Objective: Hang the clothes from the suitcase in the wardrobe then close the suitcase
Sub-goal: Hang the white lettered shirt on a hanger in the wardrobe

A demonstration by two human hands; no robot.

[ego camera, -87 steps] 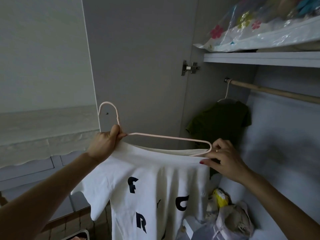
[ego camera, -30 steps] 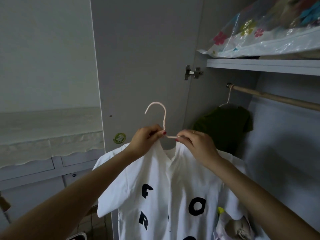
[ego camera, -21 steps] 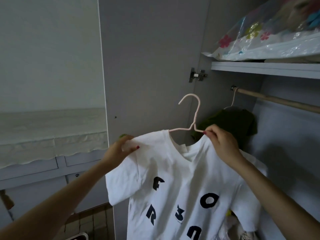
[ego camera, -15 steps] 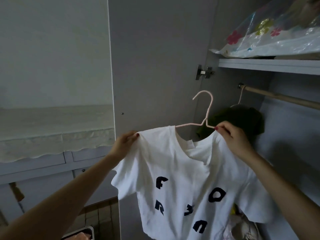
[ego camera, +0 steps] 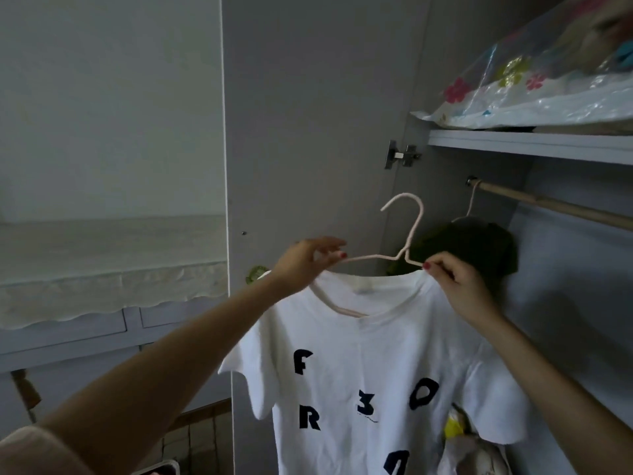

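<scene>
- Fingers (ego camera: 432,265) of right hand (ego camera: 462,286) pinching hanger (ego camera: 409,234) wire just right of the hook's base; fingers (ego camera: 330,252) of left hand (ego camera: 303,265) lightly bent, pinching the left arm of the wire.
- Wardrobe (ego camera: 308,114) door open at left, shelf (ego camera: 531,145) above, rod (ego camera: 555,207) running right beneath it.
- White shirt (ego camera: 370,365) draped on hanger, held up in front of the opening, below and left of rod, not yet hooked on.
- Dark garment (ego camera: 469,248) hanging on rod already, just behind right hand.
- Probably light, soft, floppy cloth on a thin, stiff wire; likely to slide off a shoulder if tilted. Best held at the hook's neck, level.
- Left shoulder of hanger poking up through the neck opening, so seating looks uneven.
- Suitcase mostly out of view; shirt hem cut off; bundle low right too dim to name.
</scene>
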